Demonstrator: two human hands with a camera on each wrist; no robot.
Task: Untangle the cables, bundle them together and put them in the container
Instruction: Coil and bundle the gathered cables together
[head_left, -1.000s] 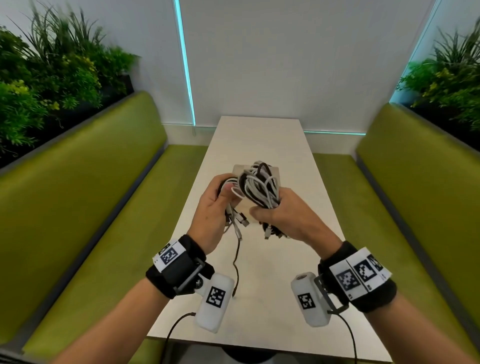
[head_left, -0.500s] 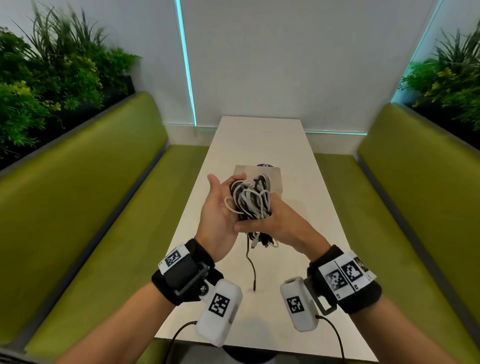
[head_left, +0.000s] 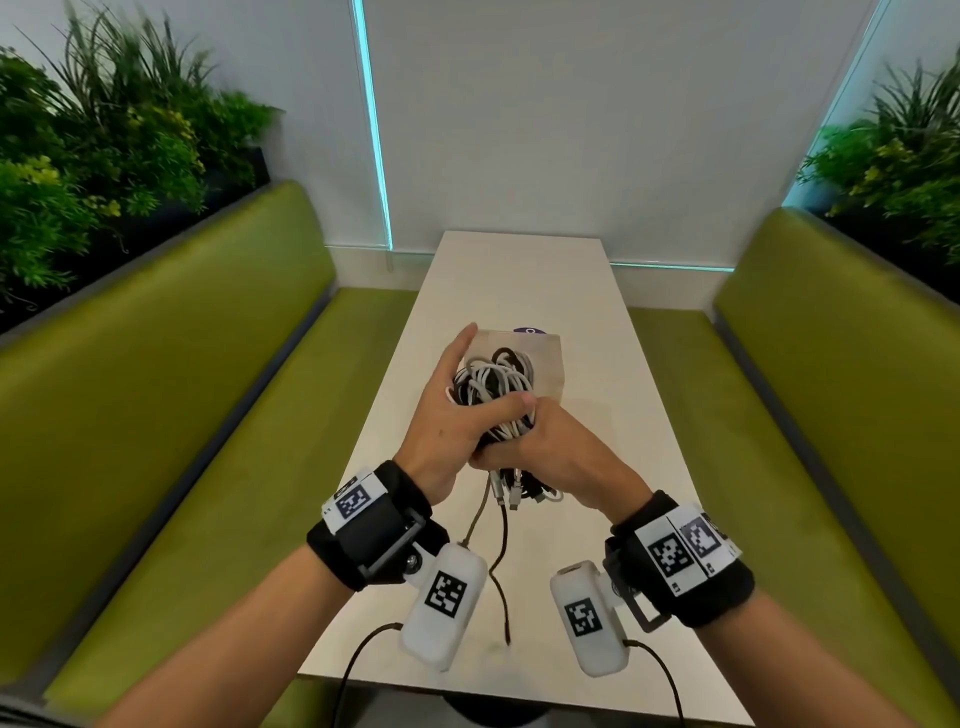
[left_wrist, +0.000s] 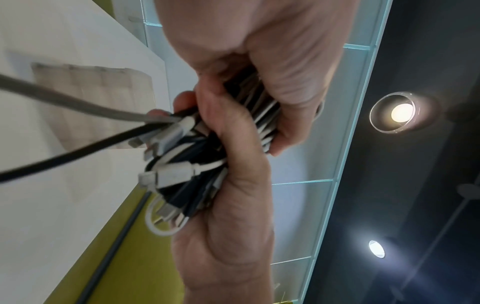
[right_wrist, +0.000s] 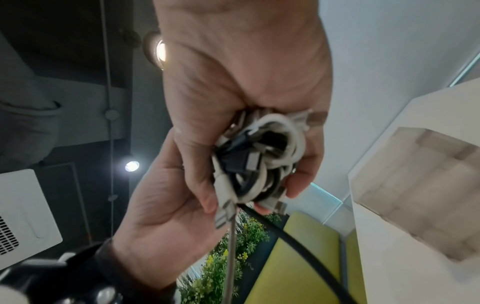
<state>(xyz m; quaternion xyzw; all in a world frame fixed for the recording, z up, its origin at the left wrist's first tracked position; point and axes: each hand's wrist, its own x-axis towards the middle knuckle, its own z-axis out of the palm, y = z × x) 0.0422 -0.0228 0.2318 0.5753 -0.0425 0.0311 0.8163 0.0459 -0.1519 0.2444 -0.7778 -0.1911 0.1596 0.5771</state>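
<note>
A bundle of white and black cables (head_left: 493, 382) is held above the white table (head_left: 613, 467), in front of the translucent container (head_left: 549, 358). My right hand (head_left: 556, 452) grips the bundle's lower part, thumb across it (left_wrist: 228, 131). My left hand (head_left: 447, 421) cups the bundle from the left, with its thumb wrapped over the top and its fingers straight up along the side. Plug ends (left_wrist: 168, 174) stick out below the hands. A black cable (head_left: 501, 566) and a grey cable (head_left: 475, 525) hang loose towards the table. The coil (right_wrist: 262, 162) shows in the right wrist view.
The container (right_wrist: 415, 185) stands mid-table with a purple object (head_left: 530, 330) just behind it. Green benches (head_left: 208, 415) run along both sides of the narrow table. Plants (head_left: 104, 156) sit behind the benches. The near table edge (head_left: 519, 686) lies below my wrists.
My left hand, open beside the bundle half a second ago, has come in and wrapped its thumb over the cables. The right hand has kept its grip.
</note>
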